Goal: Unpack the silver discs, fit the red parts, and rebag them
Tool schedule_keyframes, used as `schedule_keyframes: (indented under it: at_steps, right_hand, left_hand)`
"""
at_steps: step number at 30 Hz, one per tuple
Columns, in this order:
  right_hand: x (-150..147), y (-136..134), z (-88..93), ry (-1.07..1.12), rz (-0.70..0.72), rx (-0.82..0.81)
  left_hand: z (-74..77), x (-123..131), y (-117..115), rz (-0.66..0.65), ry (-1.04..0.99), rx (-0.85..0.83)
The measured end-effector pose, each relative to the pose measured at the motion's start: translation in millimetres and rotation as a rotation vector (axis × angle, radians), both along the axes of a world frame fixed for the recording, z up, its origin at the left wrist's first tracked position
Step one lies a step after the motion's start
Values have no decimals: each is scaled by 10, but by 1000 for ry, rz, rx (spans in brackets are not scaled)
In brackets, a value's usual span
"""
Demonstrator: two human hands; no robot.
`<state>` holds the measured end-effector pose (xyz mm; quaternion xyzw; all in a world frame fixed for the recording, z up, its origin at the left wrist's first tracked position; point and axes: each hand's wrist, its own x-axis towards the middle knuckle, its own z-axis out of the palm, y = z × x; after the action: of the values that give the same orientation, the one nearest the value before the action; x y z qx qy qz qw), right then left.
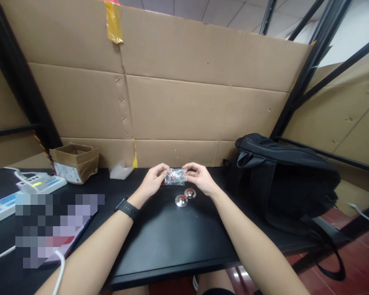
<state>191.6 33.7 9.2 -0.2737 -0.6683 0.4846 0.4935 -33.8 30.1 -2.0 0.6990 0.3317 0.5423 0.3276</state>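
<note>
A small clear plastic bag point(175, 176) with small parts inside is held above the black table point(160, 241), far from me. My left hand point(155, 179) pinches its left end and my right hand point(199, 177) pinches its right end. Just below the bag, two round silver metal discs point(185, 197) with red marks lie side by side on the table. A dark watch point(127, 208) sits on my left wrist.
A black backpack point(283, 180) lies at the right. A small open cardboard box point(75, 161) and a crumpled clear bag point(120, 171) stand at the back left. A white-and-blue device point(21, 190) and a white cable point(60, 270) are at the left. Cardboard sheets wall the back.
</note>
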Motion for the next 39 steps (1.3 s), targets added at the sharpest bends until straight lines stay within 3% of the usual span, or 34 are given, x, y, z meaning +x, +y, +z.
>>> schedule_keyframes:
  at_steps: [6,11,17,20,24,30,34,39]
  right_hand:
    - [-37,-16,8,90,-28,-14]
    - [-25,-4,18,171,-39,-56]
    - [-37,26,14,210,-14,-99]
    - [-59,11,7,142,17,-152]
    - [-81,-41,-9,-33,5,-87]
    - [-86,-23,-52,-4,-35,-98]
    - [-87,32,-91,48,-67,-123]
    - [-84,44,-93,45,-55,-136]
  left_hand:
    - [70,-13,-46,-5,19,24]
    - [113,0,-93,-81,-39,-35]
    - [59,141,-173,-12,-58,-77]
    - [42,188,-190,-21,-47,-52]
    - [45,180,-185,-76,-52,-56]
    - [10,186,-182,-159,-157,-162]
    - [-47,214,-135,-80,-130,-265]
    - [-71,200,-92,22,-76,-262]
